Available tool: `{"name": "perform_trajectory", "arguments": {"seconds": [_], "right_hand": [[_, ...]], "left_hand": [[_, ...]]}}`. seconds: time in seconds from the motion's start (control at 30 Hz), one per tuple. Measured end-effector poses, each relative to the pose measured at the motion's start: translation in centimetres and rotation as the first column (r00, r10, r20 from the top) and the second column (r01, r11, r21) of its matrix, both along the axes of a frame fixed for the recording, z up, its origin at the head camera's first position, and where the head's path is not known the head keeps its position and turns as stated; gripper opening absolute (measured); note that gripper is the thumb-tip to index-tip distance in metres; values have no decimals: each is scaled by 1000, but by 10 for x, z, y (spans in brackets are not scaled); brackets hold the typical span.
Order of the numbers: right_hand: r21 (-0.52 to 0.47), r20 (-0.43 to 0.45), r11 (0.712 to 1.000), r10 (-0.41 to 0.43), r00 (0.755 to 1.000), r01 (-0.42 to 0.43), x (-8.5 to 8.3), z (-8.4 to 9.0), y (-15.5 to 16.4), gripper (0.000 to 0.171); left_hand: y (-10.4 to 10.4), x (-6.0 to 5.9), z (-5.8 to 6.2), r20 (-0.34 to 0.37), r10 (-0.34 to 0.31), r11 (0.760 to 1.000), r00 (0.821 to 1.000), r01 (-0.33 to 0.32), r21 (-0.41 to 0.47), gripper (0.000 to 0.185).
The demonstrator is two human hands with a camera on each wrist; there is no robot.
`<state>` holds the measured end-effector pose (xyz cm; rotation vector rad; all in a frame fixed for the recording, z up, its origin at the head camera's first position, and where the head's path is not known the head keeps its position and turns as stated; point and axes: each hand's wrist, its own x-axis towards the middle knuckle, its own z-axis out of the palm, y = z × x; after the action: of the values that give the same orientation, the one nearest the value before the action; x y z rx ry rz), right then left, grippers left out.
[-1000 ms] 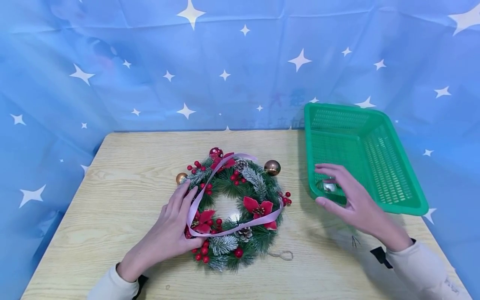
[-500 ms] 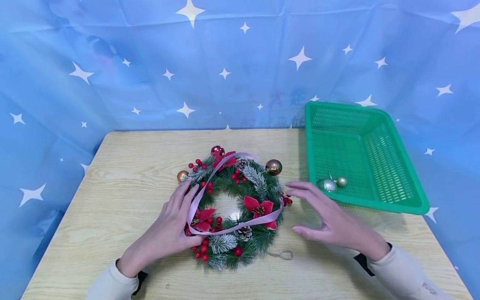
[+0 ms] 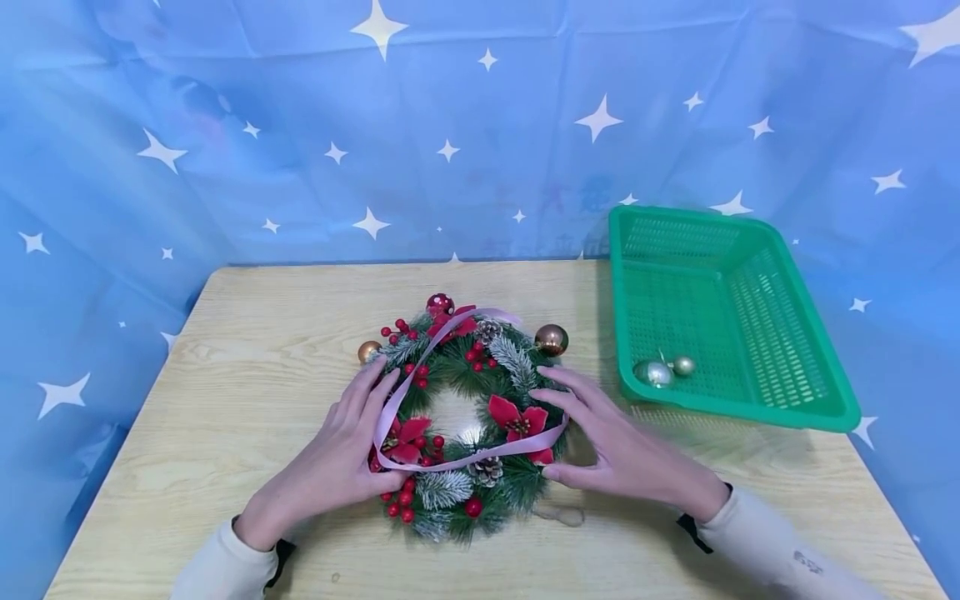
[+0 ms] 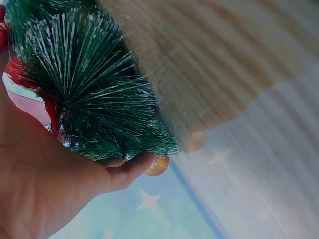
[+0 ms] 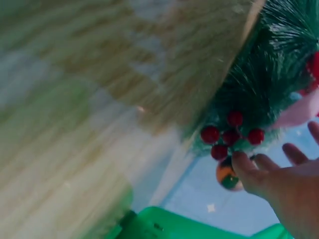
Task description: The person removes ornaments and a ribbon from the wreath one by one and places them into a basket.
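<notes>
A green Christmas wreath (image 3: 512,482) with red berries, frosted sprigs, pinecones and red poinsettias lies flat on the table. Along its back and sides are a spotted red bauble (image 3: 440,305), a brown bauble (image 3: 551,340) and a gold bauble (image 3: 368,351). A loose lilac ribbon (image 3: 465,460) loops over the wreath. My left hand (image 3: 333,454) holds the wreath's left side, fingers at the outer edge and thumb near the front berries. Over the right edge my right hand (image 3: 622,450) spreads its relaxed fingers, fingertips right at the greenery and berries (image 5: 230,135).
At the right stands a green plastic basket (image 3: 813,333) with a silver bauble (image 3: 655,373) and a smaller pale bauble (image 3: 683,365) inside. A twine loop (image 3: 568,517) sticks out in front of the wreath. A blue star-printed cloth (image 3: 480,183) hangs behind the wooden table (image 3: 277,333).
My right hand has come from the basket leftward to the wreath's right edge, uncovering the baubles in the basket. The wreath has turned slightly clockwise. My left hand has stayed in place.
</notes>
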<state>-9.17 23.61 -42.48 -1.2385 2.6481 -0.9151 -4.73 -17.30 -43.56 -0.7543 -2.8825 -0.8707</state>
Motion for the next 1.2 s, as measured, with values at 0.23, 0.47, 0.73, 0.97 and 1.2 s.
{"name": "perform_trajectory", "arguments": {"seconds": [0.23,0.47,0.73,0.97,1.2], "right_hand": [[24,-72,1000,-12,997,14,-3,-9,-14,86],[63,-94,996,-51,994,57,1,-11,-18,84],[92,-103,987,-119,988,129,13,-10,-23,85],[95,-135,976,-183,974,197,30,-11,-31,83],[100,-147,968,-214,966,230,38,-11,-34,85]], "left_hand": [[-1,1,-1,-25,-5,1000,1000,6,19,129],[-3,10,3,-39,21,1000,999,-21,13,121],[1,23,7,-24,99,995,995,-99,4,116],[17,30,8,7,188,982,982,-188,6,125],[27,34,7,7,227,974,974,-227,-17,129]]}}
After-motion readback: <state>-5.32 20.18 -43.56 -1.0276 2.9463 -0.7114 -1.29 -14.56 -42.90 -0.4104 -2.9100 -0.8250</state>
